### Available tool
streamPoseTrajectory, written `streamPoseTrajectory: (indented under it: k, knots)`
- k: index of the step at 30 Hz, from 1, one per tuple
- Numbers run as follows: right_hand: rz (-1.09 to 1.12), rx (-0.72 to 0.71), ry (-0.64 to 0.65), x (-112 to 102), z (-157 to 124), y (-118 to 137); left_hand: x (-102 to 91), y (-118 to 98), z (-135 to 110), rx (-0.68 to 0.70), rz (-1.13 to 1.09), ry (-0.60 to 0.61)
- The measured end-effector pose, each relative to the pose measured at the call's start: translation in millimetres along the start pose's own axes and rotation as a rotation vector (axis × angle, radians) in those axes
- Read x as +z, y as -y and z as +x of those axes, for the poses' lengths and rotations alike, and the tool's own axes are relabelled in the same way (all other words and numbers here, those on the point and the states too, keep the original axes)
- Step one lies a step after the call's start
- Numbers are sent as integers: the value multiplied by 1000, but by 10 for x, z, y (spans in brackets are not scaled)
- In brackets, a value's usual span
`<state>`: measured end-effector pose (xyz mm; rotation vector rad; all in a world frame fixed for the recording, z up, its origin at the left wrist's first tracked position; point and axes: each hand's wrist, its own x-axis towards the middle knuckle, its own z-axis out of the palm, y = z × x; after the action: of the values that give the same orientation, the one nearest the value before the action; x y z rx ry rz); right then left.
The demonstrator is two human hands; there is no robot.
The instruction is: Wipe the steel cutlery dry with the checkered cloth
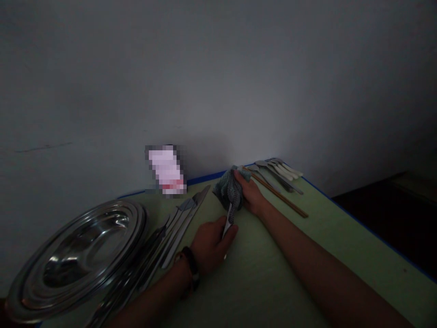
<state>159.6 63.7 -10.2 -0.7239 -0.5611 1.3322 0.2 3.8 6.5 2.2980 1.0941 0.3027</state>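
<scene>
Wiping looks like the step in hand, nearest items first: right forearm [307,259] angles in from the lower right corner, long reach, wrist close to straight; left forearm [153,294] comes up from the bottom edge, shorter reach, dark band [192,269] at the wrist. It overlaps the near end of the left cutlery [175,232] in view, can't tell if touching, so I'd lift that elbow a bit to avoid dragging pieces. Left hand [210,241], back up, thumb to the right, is closed on the handle of a slim utensil [228,223]. That piece is held over the surface [259,278], between the left cutlery and the chopsticks [276,193], pointing away, far end buried in the cloth [227,187]; can't tell what type. Good wipe, in my view: firm pinch low on the handle, cloth snug on both faces, pull along the length, small twist at the head. If it's a blade, fold more layers and stroke away from the edge. Right hand [251,193], just beyond the left, grips the bunched cloth, thumb on top, other fingers mostly hidden. I'd tuck in the loose cloth on its left and watch the chopsticks and spoons [266,169] just beside that wrist.
</scene>
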Motion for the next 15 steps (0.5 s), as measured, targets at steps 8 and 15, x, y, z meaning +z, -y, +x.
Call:
streamPoseTrajectory:
  k: [8,15]
  knots:
    - [110,152,195,-32,7,84,-57,-22,19,-52,-291,-97]
    - [-72,109,222,-60,-9,-4,-40,-23,11,-16,-172,-86]
